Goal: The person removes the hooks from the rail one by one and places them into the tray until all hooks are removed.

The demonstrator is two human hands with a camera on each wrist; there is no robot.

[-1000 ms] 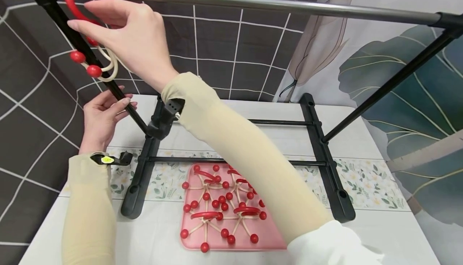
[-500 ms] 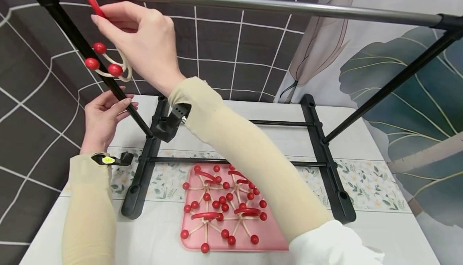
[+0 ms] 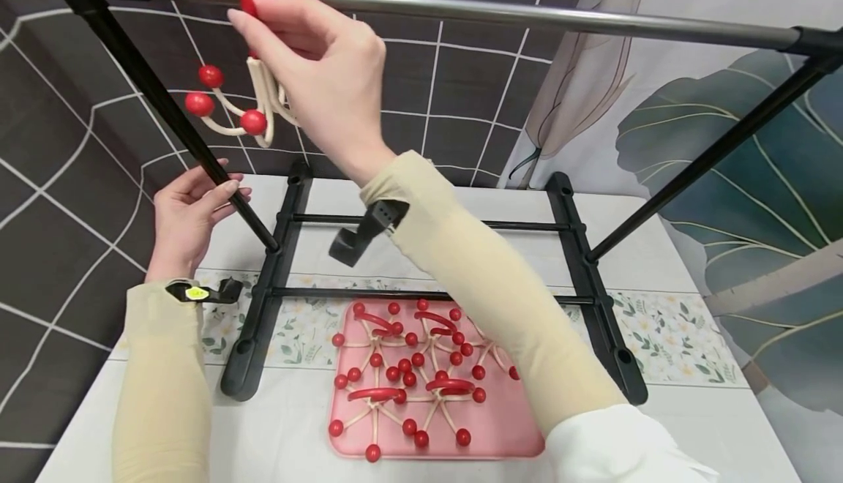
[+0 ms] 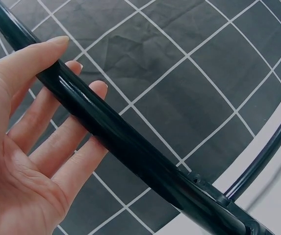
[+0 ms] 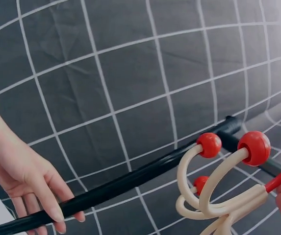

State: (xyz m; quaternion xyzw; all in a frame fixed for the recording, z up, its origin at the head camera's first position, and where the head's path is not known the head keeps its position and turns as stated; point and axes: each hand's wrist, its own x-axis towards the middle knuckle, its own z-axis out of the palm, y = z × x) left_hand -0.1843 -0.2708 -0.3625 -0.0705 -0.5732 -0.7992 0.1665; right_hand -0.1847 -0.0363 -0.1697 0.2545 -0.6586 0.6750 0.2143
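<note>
My right hand pinches the red hook of a multi-arm hanging hook, whose curved beige arms end in red balls. It overlaps the left part of the silver rail in the head view; the top of its hook is out of frame. The same beige arms show large in the right wrist view. My left hand holds the rack's left black post low down. Thumb over it and fingers behind, that hand lies round the post in the left wrist view.
On a pink tray below the rack lie several more hanging hooks of the same kind. Black feet and crossbars stand on the white table. Dark checked cloth hangs behind; a patterned curtain is at right.
My right hand has moved the hanging hook to the right along the rail, away from the left corner. The left hand stays on the post.
</note>
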